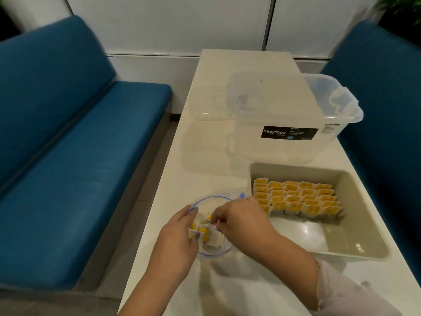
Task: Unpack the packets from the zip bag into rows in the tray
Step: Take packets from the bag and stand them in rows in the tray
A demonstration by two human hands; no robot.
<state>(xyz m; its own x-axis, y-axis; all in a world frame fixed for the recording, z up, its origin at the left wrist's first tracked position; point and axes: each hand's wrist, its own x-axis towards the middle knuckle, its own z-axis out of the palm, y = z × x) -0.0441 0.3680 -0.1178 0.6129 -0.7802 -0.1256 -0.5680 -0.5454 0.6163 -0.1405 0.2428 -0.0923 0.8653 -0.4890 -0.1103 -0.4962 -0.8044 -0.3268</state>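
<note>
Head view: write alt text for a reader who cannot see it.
Both hands reach into an open zip bag of yellow-labelled packets on a white table: the left hand holds the bag, the right hand pinches a packet. To the right, a tray holds packet rows; behind it stands a clear box.

I read "Megabox" in white on the black label (289, 133) stuck to the clear storage box (296, 115); the smaller print beside it was too blurred for me.
</note>
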